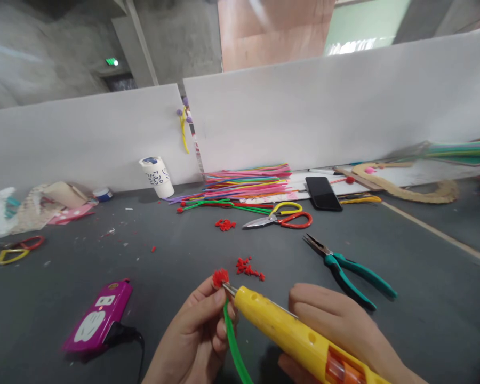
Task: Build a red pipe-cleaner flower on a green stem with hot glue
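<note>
My left hand (196, 333) pinches a green pipe cleaner (234, 341) topped with a small red fuzzy tuft (220, 277). A yellow glue gun (288, 336) is gripped in my right hand (340, 330), and its metal nozzle touches the base of the red tuft. Both hands hover low over the dark grey table (104, 256) near its front edge. Small red fuzzy bits (248, 268) lie just beyond the tuft.
Green-handled pliers (348, 269) lie to the right; red and yellow scissors (282, 217), a black phone (323, 193) and a pile of coloured pipe cleaners (244, 186) lie further back. A magenta power strip (98, 317) sits at left, a paper cup (158, 176) by the white partition.
</note>
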`<state>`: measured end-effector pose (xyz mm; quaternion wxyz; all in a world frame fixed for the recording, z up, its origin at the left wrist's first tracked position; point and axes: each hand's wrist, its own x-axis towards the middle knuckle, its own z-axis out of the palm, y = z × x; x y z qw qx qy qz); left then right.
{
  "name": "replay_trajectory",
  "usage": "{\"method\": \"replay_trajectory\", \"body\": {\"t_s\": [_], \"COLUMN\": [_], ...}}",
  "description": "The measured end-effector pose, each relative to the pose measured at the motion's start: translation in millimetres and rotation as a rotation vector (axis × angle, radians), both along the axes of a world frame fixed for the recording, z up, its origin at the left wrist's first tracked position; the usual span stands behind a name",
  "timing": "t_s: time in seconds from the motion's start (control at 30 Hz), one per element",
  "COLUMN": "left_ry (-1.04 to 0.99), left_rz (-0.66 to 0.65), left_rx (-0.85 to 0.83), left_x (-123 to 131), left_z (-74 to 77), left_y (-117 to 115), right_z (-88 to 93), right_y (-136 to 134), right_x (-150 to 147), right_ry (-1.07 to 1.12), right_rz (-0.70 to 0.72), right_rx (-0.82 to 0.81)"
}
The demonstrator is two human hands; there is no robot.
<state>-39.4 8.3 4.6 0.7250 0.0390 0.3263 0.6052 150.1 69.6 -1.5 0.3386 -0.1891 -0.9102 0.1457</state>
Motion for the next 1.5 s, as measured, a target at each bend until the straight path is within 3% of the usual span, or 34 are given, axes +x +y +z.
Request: {"method": "replay_trajectory", "body": {"t_s": [0.23,0.3,0.37,0.53,0.6,0.7,0.83,1.03,1.13,1.33,1.5], "left_ry": [0.16,0.169,0.162,0.133,0.13,0.137,0.144,0.169,0.176,0.164,0.17], "left_rz": [0.064,0.058,0.048,0.082,0.092,0.095,0.077,0.097,0.082,0.098,0.1], "left_rx": [-0.001,0.037,0.058,0.053,0.042,0.037,0.034,-0.007,-0.007,-0.008,0.002], "left_x": [-1,-4,-8,-10,-9,-9,-9,-7,-6,-8,-12], "left_z": [4.2,2.5,-0.2,-4.1,-4.0,-3.7,-4.4,-6.1,-7.0,-9.6,-8.1], "left_y": [5,6,6,5,5,6,6,6,7,11,12], "right_z": [2.8,4.4,3.7,-11.1,-19.2,-29.4,-32.4,-20.7,-16.1,-23.0,-35.7], "right_y": [5,9,17,55,68,80,82,77,76,87,96], "right_x": [1,1,2,8,11,11,8,4,-5,-42,-56], "right_ry": [0.044,0.033,0.065,0.023,-0.021,-0.173,-0.407,-0.623,-0.649,-0.71,-0.724], "right_rz": [-0.046,-0.103,-0.216,-0.363,-0.412,-0.537,-0.697,-0.749,-0.655,-0.279,-0.187], "right_rx": [0.001,-0.221,-0.596,-0.878,-0.905,-0.887,-0.731,-0.443,-0.298,-0.125,-0.062]}}
